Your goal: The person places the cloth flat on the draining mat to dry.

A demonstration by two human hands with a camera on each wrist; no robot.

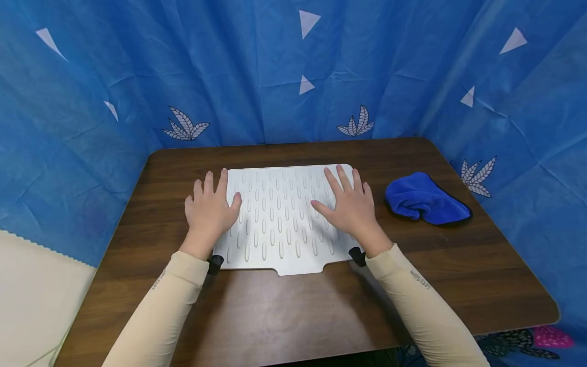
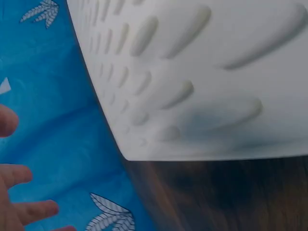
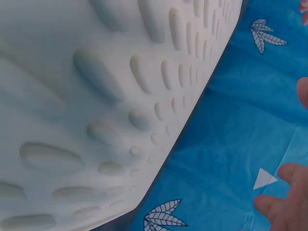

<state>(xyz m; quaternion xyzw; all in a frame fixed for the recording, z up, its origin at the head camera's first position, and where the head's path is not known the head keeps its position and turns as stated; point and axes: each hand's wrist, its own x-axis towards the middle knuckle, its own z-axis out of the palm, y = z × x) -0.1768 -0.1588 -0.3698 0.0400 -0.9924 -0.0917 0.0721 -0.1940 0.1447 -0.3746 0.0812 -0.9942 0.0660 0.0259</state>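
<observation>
A white panel [image 1: 284, 219] with rows of long oval dimples lies flat on the brown table, a short tab along its near edge. Over its left side my left hand [image 1: 208, 214] is spread, fingers straight and pointing away, with the thumb across the panel's edge. My right hand [image 1: 352, 206] is spread the same way over the right side. Neither hand grips anything. Both wrist views show the dimpled surface up close, with left fingertips [image 2: 36, 210] and right fingertips [image 3: 270, 207] apart from it against the blue curtain.
To the right of the panel, a crumpled blue cloth [image 1: 422, 199] with a dark edge lies on the wooden table [image 1: 284, 316]. A blue curtain [image 1: 275, 61] with white triangles and leaf prints hangs behind the table and at its sides.
</observation>
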